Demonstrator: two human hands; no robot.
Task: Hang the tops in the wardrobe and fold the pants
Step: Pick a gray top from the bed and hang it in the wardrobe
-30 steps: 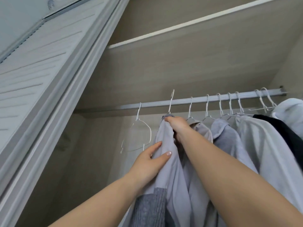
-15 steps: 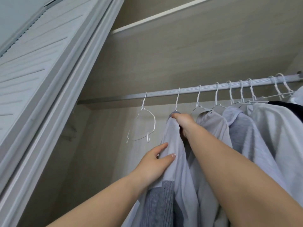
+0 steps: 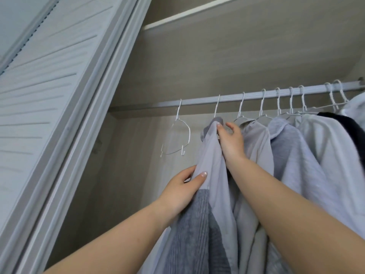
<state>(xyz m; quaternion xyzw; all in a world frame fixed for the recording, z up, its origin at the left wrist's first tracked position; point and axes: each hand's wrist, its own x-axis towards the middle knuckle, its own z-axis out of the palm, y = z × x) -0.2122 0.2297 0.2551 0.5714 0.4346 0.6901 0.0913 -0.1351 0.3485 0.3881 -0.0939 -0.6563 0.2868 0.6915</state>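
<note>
Top (image 3: 212, 165) now hooked on rail (image 3: 197, 101), right hand (image 3: 231, 143) seemingly loosening

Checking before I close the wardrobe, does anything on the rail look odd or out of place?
Only one bare hanger at the left end of the rail, with nothing on it. The shirts hang normally; the newest shirt is gripped by the left hand.

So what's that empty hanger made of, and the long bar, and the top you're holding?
The empty hanger looks like thin wire coated white: skinny, bent, smooth. The bar looks like metal, silvery grey with fine grooves along it. The top seems a light woven cloth, pale lilac, creasing softly where the left hand grips it, with a ribbed grey knit part lower down.
</note>
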